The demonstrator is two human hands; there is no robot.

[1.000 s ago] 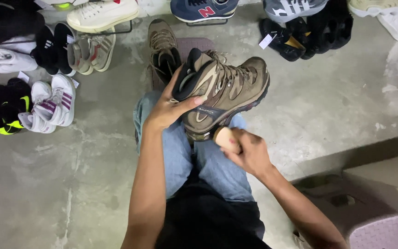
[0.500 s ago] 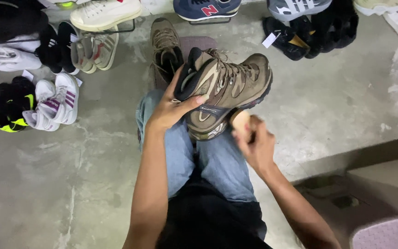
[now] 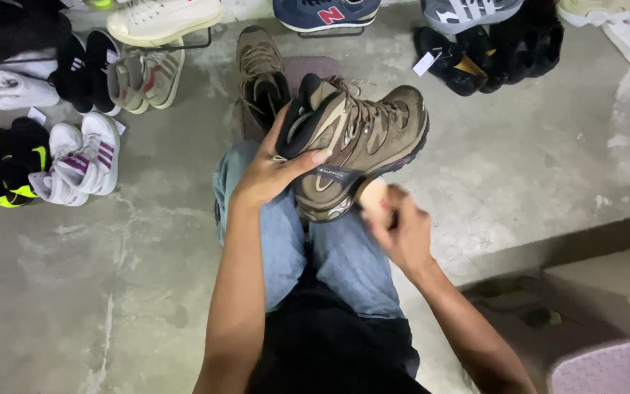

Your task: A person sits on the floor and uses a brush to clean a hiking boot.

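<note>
Head view, grey concrete floor, scattered shoes

Both forearms are seen bare from the lower centre of the frame upward, with no sleeves, watch or bracelet shown on them. The left hand and the right hand are ungloved, and no rings can be made out. Faded light-blue denim jeans are worn on the legs at the centre of the frame. A black garment is worn over the torso at the bottom centre.
</note>
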